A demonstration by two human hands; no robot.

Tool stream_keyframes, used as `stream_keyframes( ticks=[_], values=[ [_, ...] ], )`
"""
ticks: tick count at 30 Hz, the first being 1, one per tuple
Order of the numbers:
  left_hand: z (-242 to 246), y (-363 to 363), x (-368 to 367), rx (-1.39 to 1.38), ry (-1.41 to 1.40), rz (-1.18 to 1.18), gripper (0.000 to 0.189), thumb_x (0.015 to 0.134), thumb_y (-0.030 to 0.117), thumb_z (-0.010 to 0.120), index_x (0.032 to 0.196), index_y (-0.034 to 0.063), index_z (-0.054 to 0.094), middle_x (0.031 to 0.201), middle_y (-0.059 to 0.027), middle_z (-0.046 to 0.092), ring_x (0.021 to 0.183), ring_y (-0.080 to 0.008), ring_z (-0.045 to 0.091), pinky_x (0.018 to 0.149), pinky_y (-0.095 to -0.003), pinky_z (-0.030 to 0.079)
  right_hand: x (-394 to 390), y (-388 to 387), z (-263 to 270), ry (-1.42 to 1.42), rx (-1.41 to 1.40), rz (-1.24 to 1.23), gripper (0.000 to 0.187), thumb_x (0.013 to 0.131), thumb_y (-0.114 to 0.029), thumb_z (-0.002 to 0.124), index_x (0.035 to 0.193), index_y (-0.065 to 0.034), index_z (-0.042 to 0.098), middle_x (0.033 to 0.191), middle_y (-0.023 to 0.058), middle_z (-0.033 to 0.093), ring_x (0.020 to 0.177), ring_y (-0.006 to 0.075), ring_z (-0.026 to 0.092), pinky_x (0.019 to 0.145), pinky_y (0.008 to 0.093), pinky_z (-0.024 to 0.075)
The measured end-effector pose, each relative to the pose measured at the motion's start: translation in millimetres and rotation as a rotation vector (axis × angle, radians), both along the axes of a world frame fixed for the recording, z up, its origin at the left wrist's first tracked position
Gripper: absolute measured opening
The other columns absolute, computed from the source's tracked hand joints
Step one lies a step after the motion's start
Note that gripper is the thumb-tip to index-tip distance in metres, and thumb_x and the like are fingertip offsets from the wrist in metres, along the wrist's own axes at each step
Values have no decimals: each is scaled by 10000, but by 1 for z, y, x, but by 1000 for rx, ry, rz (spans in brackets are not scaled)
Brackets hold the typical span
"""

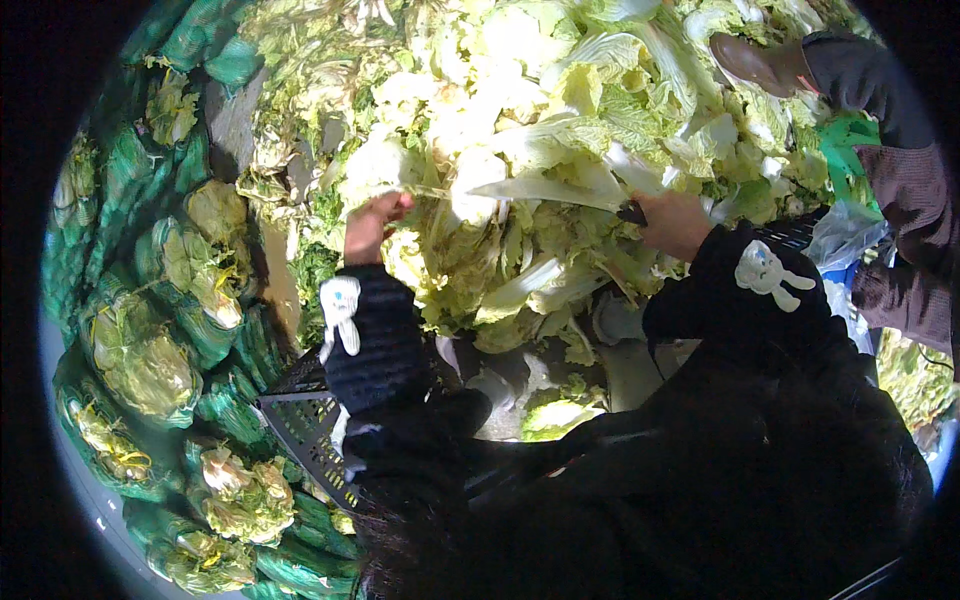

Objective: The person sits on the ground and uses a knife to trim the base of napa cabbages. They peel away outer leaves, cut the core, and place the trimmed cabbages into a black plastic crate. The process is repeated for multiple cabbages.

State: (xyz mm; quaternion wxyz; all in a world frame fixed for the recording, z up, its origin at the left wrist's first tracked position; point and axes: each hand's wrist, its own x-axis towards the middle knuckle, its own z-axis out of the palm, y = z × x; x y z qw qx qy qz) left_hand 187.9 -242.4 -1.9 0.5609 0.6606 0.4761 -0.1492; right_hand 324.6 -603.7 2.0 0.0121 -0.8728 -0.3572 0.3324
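Note:
My right hand (673,223) grips the dark handle of a knife (555,190), and its long pale blade points left across the leaves. My left hand (373,223) is to the left of the blade tip, fingers bent, at the lower edge of a pale, sunlit napa cabbage (384,171). A thin pale strip lies by its fingertips; whether the fingers hold it or the cabbage cannot be made out. Beneath and beyond both hands spreads a deep heap of loose napa cabbage leaves (517,289), washed out by glare in the middle.
Green mesh sacks of cabbages (142,367) are stacked along the left. A dark perforated plastic crate (307,427) stands beside my left arm. At right are another person's boot (757,64) and patterned sleeve (904,187), with a clear plastic bag (847,232) close by.

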Motion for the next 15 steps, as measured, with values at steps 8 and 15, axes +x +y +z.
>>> stream_keyframes(
  ticks=[8,15],
  values=[
    [-8,7,19,-96,-144,-19,331,764,429,561,950,158,603,968,16,601,915,-131,496,817,-303,306,15,25,1,-126,5,81,266,713,-161,501,954,-49,518,699,157,591,664,338,586,584,445,459],
    [-55,-32,-14,418,-144,-367,291,727,213,665,958,47,603,1025,-109,592,841,-220,584,737,-340,465,32,46,-15,-67,49,18,227,718,-166,487,884,-38,575,757,188,598,731,334,593,651,410,476]
  ],
)
